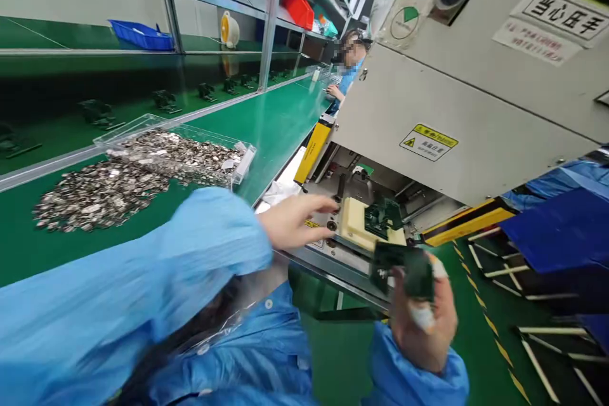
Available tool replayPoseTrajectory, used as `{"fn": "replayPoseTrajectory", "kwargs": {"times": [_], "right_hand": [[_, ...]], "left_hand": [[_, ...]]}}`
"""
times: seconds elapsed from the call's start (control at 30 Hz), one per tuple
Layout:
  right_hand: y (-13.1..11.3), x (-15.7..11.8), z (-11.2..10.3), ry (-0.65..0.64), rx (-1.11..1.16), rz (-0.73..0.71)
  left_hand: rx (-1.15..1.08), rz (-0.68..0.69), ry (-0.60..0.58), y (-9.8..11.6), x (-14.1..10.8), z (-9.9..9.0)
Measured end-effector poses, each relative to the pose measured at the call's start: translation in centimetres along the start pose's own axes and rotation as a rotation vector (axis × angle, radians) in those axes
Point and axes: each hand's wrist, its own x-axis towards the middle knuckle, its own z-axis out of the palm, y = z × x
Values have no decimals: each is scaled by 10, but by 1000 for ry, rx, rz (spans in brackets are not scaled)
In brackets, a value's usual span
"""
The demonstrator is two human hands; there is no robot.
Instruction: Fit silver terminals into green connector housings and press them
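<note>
Dark part (413,269), R hand (425,333) grip pinching it, L hand (294,221) spread, sign (565,16) "当心压手".

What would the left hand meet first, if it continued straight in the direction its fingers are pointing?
The left hand would probably meet the cream block first, though one view leaves the depth unclear.

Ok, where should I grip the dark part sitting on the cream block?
Likely grip the dark part by its raised sides, coming from the near side: it stands up above the cream block, and the machine panel hangs beyond it.
</note>
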Motion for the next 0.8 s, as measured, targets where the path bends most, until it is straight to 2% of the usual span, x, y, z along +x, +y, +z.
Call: {"fn": "replayPoseTrajectory", "kwargs": {"times": [0.07,0.1,0.2,0.27,0.3,0.37,0.43,0.53,0.6,0.7,0.8], "right_hand": [[2,13,-25,211,-2,-46],[4,20,-33,258,-2,-54],[8,39,-47,263,-49,-71],[11,55,-47,220,-66,-107],[13,64,-45,195,-84,-132],[17,84,-38,117,-159,-163],[21,103,-30,-29,-286,-135],[24,121,-20,-366,-432,-20],[25,125,-16,-526,-463,6],[25,122,-14,-543,-547,-58],[25,109,-23,-476,-713,-116]], "left_hand": [[86,74,33,-3,50,29],[113,73,31,-3,70,43],[138,-38,-27,0,110,75],[85,-94,-27,4,117,79],[33,-102,1,7,115,74],[-99,-113,80,12,100,54],[-205,-155,116,15,72,24],[-186,-288,-5,10,10,-22],[-109,-414,-90,-1,-32,-42],[-106,-565,-119,-27,-76,-47],[-152,-553,-112,-55,-89,-31]]}}
